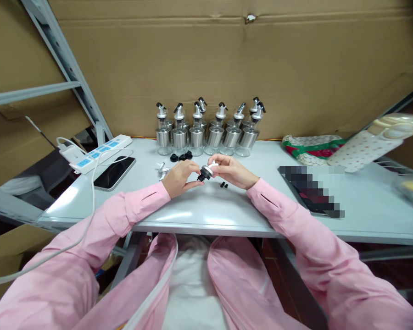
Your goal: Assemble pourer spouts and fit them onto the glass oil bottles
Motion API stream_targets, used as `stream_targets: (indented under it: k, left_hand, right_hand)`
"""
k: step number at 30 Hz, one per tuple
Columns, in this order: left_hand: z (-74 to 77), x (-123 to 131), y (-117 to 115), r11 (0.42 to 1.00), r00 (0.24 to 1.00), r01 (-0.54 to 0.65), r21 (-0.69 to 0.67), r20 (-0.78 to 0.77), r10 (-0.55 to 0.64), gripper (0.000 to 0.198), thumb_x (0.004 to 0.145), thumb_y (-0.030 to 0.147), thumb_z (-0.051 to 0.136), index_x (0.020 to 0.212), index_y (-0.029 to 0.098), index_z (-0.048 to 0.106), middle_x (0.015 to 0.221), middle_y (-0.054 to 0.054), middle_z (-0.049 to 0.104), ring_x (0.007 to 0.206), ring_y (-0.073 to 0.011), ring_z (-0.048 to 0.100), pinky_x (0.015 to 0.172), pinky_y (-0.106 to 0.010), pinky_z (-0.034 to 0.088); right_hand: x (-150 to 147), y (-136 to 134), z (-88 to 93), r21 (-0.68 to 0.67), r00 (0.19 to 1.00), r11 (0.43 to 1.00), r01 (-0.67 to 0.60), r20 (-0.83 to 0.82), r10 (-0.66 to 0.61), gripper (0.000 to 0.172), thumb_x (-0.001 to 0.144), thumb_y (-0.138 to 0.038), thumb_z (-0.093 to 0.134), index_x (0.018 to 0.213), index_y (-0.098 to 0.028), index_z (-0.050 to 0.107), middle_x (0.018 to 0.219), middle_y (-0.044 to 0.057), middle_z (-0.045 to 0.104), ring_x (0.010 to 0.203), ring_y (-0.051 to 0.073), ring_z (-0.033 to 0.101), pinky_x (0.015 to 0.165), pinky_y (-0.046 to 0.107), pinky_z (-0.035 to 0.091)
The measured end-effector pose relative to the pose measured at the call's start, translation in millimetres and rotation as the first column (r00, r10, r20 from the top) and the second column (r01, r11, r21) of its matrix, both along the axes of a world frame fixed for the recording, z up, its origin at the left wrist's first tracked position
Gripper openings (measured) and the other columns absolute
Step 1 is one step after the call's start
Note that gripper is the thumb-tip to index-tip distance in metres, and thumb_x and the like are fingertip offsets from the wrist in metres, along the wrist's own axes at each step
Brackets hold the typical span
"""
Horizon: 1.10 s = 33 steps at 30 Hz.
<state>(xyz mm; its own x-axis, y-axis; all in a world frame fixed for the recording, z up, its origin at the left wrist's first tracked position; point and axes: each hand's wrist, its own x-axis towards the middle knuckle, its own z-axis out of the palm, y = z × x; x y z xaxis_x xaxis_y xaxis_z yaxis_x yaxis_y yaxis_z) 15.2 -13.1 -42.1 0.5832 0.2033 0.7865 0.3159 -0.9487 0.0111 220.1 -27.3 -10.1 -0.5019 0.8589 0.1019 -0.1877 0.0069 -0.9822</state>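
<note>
Both my hands meet over the middle of the pale table (199, 215), pinching one small pourer spout (205, 173) with a silver collar and black stopper. My left hand (181, 178) grips its black lower end with closed fingers. My right hand (230, 170) holds the white and silver upper end. Small black parts (223, 184) lie on the table just under my right hand. More black rings (181, 157) and white spout pieces (163, 169) lie beside my left hand. Behind them stand several glass bottles with steel sleeves and fitted pourers (206, 133).
A white power strip (98, 152) and a dark phone (114, 172) on a white cable lie at the left. A blurred-out dark flat item (311, 190) sits at the right, with patterned cloth (309, 147) and a dotted bag (368, 142) behind. Cardboard walls the back.
</note>
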Motion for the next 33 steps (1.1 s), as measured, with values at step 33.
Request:
stream_targets:
  k: [33]
  left_hand:
    - [1.3, -1.2, -5.4, 0.998, 0.973, 0.054, -0.044, -0.224, -0.062, 0.042, 0.086, 0.046, 0.048, 0.114, 0.015, 0.044, 0.1, -0.011, 0.066, 0.088, -0.0202, 0.062, 0.085, -0.039, 0.041]
  right_hand:
    - [0.7, 3.7, -7.7, 0.027, 0.989, 0.996, -0.086, 0.122, 0.082, 0.027, 0.064, -0.024, 0.074, 0.083, -0.016, 0.058, 0.067, -0.004, 0.062, 0.059, 0.007, 0.055, 0.061, 0.023, 0.043]
